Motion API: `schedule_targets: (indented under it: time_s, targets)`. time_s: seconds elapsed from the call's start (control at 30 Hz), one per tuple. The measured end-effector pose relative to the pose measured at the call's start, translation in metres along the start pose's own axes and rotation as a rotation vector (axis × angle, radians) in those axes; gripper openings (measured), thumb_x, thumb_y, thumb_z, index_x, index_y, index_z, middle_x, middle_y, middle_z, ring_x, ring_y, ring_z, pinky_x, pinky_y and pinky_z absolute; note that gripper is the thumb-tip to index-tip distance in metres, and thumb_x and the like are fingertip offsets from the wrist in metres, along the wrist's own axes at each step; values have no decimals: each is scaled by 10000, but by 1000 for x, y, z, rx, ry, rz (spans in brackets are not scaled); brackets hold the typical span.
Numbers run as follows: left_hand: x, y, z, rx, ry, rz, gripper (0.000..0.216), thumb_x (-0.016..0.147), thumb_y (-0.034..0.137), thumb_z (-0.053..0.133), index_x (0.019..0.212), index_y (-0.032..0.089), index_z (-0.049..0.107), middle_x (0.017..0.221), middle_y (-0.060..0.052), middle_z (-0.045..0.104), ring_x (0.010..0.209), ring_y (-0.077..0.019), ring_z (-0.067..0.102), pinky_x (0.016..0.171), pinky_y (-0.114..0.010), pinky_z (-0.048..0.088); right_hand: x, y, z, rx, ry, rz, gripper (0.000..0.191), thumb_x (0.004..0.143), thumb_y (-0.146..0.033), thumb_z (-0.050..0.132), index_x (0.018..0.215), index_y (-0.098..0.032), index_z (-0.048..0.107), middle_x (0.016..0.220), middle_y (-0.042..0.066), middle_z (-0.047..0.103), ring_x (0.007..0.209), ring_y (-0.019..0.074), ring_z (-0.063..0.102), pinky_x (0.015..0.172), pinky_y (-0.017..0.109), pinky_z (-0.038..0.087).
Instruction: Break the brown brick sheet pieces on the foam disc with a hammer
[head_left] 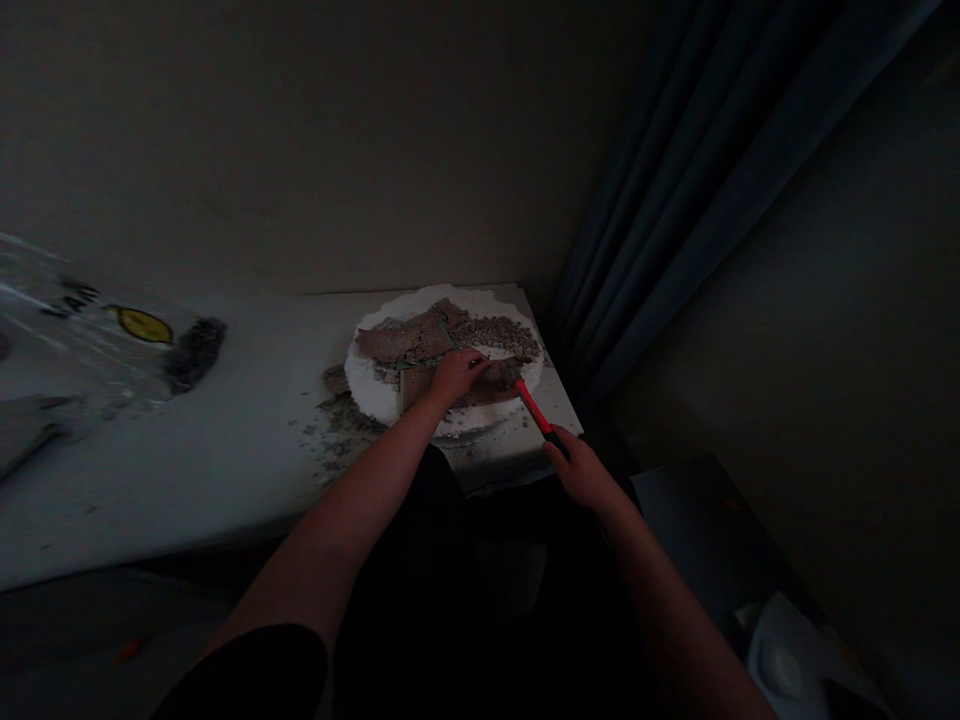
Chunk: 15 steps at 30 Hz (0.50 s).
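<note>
My right hand (576,468) is closed around the black grip of a hammer (532,405) with a red handle. The hammer's head lies over a white round board (367,390) with a ragged edge, close to my left fingertips. Bent over the board, my left hand (456,376) has its fingers pinched together; what is between them is too small and dark to make out. Flat brown textured pieces (409,338) lie on the board, some under my left hand. Behind the hammer spreads a pile of small grey-brown pebble-like bits (499,335).
The board rests on a white table (247,450) against a wall. Crumbs and broken bits (341,425) are scattered left of it. A clear plastic bag (112,330) with dark contents stands far left. A dark curtain (675,200) hangs at the right.
</note>
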<state>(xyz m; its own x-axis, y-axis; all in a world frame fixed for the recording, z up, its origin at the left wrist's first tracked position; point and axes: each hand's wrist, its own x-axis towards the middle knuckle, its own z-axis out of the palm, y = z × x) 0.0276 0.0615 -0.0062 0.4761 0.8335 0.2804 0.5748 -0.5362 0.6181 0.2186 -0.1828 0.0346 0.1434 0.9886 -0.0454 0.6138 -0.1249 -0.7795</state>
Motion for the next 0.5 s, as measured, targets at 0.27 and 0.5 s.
schedule_targets:
  time_s: [0.27,0.5]
  targets:
    - [-1,-1,1,5,-2,4,282,936,405,583,915,182,754,933,-66,750,875,-200,653,818,-307,471,0,-1,0,27,-6,-10,392,946,-360,482,1246,-159,633,1201,134,708,1124,264,647,1020,423,465]
    - [-1,2,0,92,-26,11,321,958,389,534,978,172,770,994,-103,759,918,-230,677,834,-323,483,14,-32,-6,78,93,-83,412,963,-362,438,1276,-161,615,1093,110,720,1009,242,663,912,352,496]
